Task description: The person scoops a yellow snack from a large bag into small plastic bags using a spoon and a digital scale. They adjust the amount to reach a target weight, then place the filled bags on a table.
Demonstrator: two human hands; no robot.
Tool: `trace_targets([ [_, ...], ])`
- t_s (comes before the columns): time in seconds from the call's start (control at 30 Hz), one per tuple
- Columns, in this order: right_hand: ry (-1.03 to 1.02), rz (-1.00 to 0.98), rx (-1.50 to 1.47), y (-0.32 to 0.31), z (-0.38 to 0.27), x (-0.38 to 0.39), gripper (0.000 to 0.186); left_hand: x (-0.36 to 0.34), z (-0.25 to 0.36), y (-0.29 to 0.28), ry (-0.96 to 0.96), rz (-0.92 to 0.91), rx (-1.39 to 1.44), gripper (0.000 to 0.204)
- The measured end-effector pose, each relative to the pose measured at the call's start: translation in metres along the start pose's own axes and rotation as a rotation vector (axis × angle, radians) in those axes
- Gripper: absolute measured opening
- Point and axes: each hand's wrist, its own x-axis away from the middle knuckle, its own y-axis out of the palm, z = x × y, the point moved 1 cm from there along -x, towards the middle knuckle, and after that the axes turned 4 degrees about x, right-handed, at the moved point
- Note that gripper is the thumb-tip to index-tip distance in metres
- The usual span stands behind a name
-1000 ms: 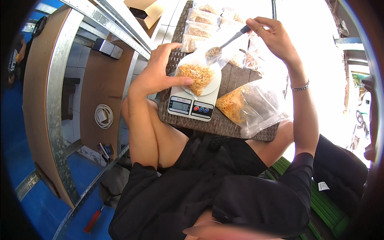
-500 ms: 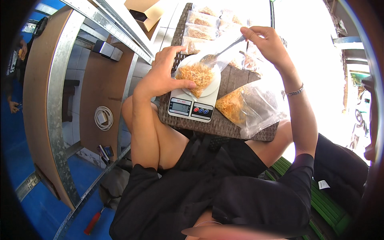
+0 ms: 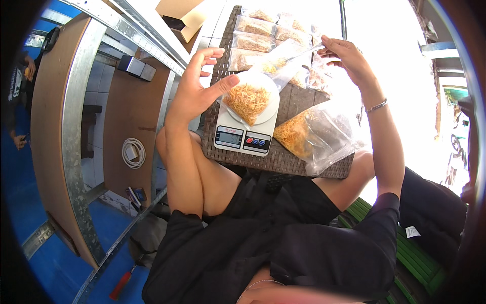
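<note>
A clear plastic bag of golden shredded food (image 3: 247, 103) rests on a white kitchen scale (image 3: 221, 150), its film stretching up to the right. Beside the bag, my left hand (image 3: 198, 91) is open, thumb and fingers spread, apparently apart from the film. My right hand (image 3: 347, 58) pinches the handle end of a spoon (image 3: 311, 49). Some yellow shreds show around the spoon's bowl, partly hidden by the plastic and glare. To the right of the scale lies a larger clear bag (image 3: 316, 137), part filled with the same shreds.
A brown woven table (image 3: 288, 166) carries everything, close over my knees. Several filled small bags (image 3: 253, 41) lie in rows at its far side. Metal shelving (image 3: 83, 152) with a coiled white cable (image 3: 132, 153) stands at the left. Beyond it, another person's hand (image 3: 20, 141) shows.
My left hand has let go of the bag on the scale, moved left and opened. My right hand has shifted slightly to the right with the spoon, whose bowl is further from the shreds.
</note>
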Motion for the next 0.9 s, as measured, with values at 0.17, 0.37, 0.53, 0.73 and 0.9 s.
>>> trace_targets([
  [0.17, -0.024, -0.017, -0.005, -0.008, 0.009, -0.006, 0.048, -0.002, -0.002, 0.000, 0.035, 0.072, 0.072, 0.066],
  [0.37, -0.033, -0.032, -0.018, -0.010, 0.012, -0.005, 0.051, -0.002, -0.005, 0.000, 0.047, 0.077, 0.076, 0.065],
  [0.53, -0.053, -0.022, -0.005, -0.009, 0.012, -0.006, 0.051, -0.002, -0.001, -0.002, 0.020, 0.019, 0.050, 0.059],
  [0.73, -0.088, -0.009, 0.098, -0.003, 0.005, -0.004, 0.052, 0.001, -0.004, -0.004, 0.020, -0.039, -0.011, 0.071],
  [0.9, -0.322, 0.034, 0.351, 0.013, -0.012, 0.005, 0.049, 0.006, -0.014, 0.007, 0.022, -0.209, -0.203, 0.095],
])
